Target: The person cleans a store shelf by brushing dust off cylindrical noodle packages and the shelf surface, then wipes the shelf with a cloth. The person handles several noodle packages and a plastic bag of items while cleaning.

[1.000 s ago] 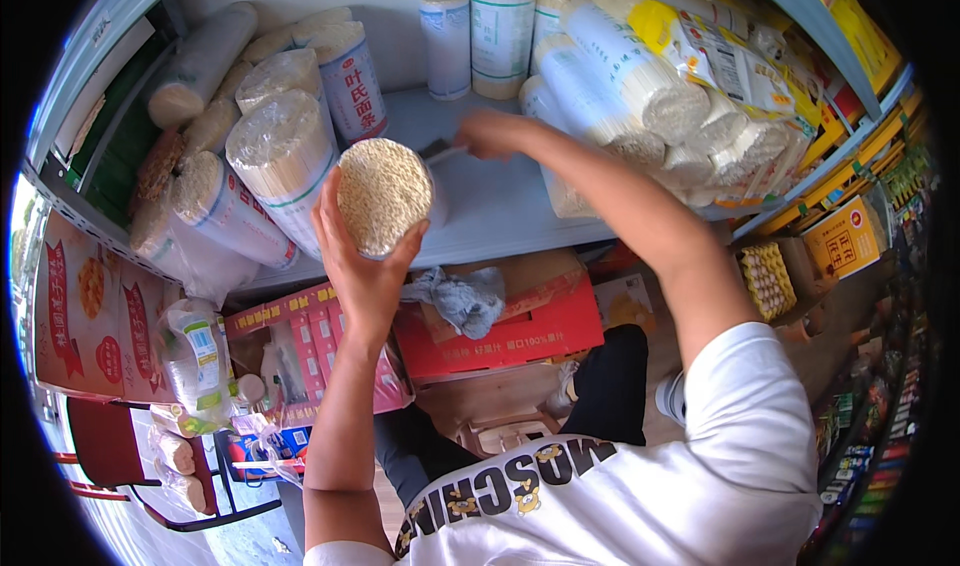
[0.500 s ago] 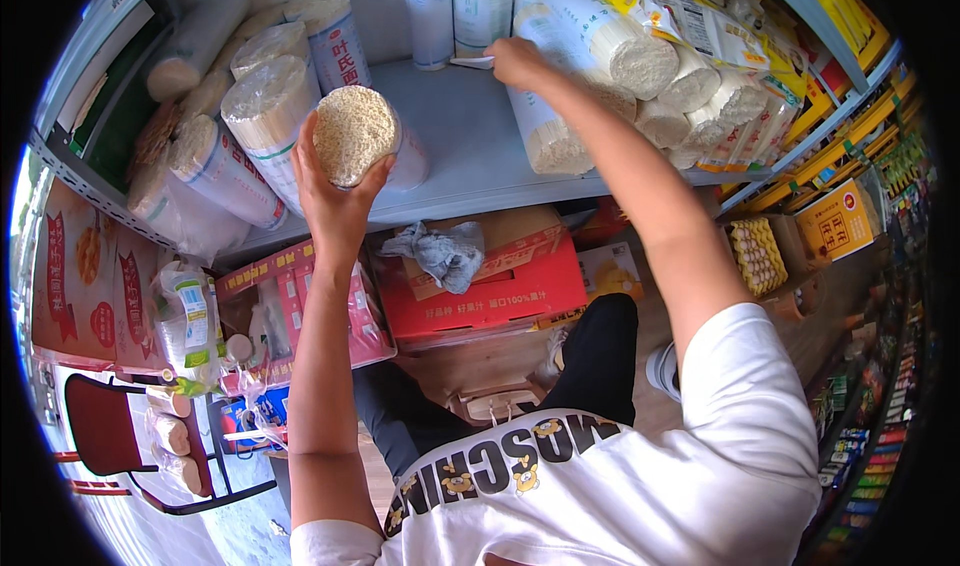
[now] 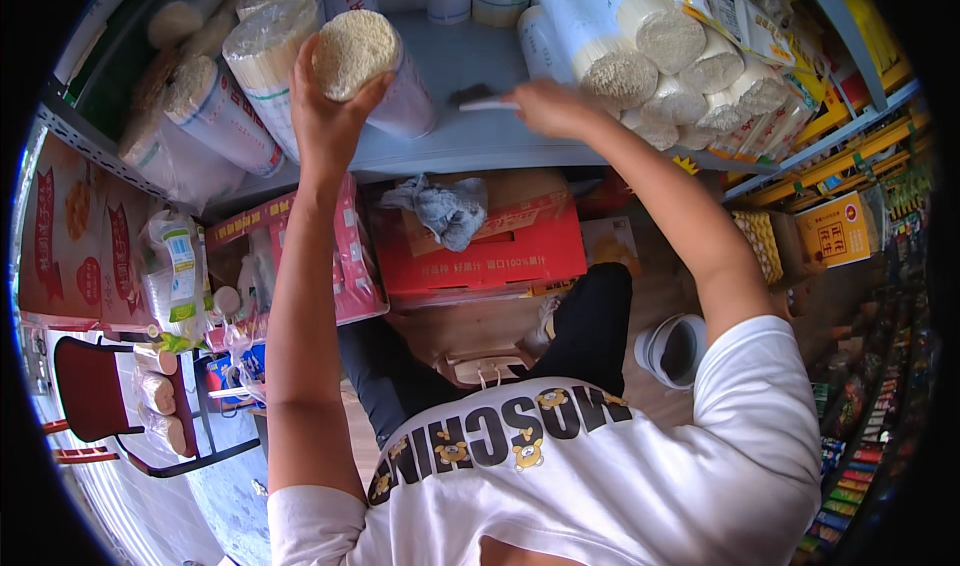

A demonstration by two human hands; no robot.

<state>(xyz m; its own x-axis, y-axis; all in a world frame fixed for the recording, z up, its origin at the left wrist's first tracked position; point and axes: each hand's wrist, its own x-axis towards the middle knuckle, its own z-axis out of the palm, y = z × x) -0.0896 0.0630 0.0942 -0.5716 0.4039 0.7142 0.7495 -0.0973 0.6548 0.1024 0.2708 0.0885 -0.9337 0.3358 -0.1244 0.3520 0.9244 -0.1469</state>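
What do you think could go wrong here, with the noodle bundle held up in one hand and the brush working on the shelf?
1. The left hand grips the noodle bundle only at its lower end, raised over the shelf edge; it could slip and fall.
2. The right hand holds a small brush close to the stacked noodle bundles; a bump might topple them.
3. The grey cloth lies loose on the red carton and may slide off.
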